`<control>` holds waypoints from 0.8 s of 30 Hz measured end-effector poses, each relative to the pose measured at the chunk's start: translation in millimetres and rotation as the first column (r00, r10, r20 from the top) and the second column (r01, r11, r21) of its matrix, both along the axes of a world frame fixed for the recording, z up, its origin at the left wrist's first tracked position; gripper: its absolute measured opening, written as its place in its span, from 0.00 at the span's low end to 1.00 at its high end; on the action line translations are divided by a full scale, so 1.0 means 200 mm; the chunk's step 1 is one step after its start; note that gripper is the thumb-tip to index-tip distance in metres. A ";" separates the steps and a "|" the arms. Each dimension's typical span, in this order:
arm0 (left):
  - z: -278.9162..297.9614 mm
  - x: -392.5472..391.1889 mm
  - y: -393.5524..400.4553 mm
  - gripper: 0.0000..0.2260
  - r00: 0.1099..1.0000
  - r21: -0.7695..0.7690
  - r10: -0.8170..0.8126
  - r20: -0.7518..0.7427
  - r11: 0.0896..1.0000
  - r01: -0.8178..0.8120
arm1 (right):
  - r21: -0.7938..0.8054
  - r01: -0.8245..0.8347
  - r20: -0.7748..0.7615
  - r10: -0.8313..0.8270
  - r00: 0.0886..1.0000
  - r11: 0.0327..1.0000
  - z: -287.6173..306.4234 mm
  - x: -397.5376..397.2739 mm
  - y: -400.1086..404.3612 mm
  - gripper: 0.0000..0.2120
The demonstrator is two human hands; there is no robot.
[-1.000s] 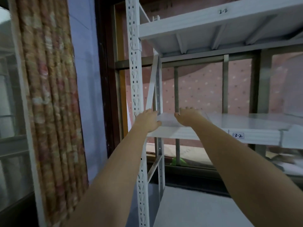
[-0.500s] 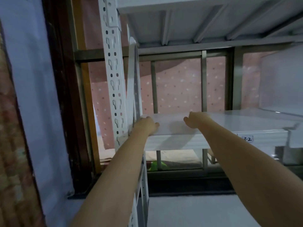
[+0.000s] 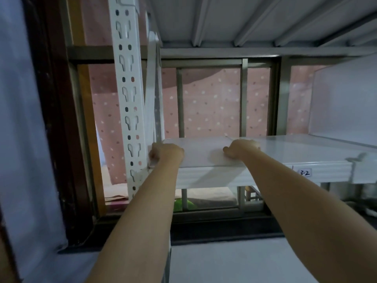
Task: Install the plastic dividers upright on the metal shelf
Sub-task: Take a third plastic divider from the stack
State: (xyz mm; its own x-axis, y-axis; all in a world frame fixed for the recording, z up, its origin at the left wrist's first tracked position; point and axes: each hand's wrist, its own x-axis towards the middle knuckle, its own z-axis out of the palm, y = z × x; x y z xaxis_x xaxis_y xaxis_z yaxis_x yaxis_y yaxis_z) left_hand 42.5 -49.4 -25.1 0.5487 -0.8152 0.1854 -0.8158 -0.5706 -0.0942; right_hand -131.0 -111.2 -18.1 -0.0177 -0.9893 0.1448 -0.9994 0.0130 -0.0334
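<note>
The white metal shelf (image 3: pixel 285 152) spans the frame, hung on a white slotted steel upright (image 3: pixel 127 99) at its left end. A flat white plastic divider panel (image 3: pixel 202 152) lies face-down on the shelf's left end, its long axis seemingly running along the shelf's front lip, not yet upright. Another pale panel (image 3: pixel 344 103) already stands at far right. The left hand (image 3: pixel 166 154) grips the flat panel's left edge with curled fingers beside the upright; the right hand (image 3: pixel 241 148) holds its right part, fingers curled over. Raising it likely means tipping the near edge upward.
</note>
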 end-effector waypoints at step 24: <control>0.03 0.02 0.04 0.30 0.943 -0.348 -0.058 -0.328 0.936 -0.063 | -0.114 0.016 0.691 0.068 0.719 0.993 0.04 -0.18 0.04 0.27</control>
State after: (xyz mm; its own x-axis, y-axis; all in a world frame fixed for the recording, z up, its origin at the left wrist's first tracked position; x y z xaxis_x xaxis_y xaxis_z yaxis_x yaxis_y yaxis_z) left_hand 46.1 -42.1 -18.2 0.6297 -0.7299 0.2659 -0.7638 -0.5193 0.3834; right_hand -166.2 -102.8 -10.2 -0.1286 -0.9705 0.2038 -0.6955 -0.0582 -0.7162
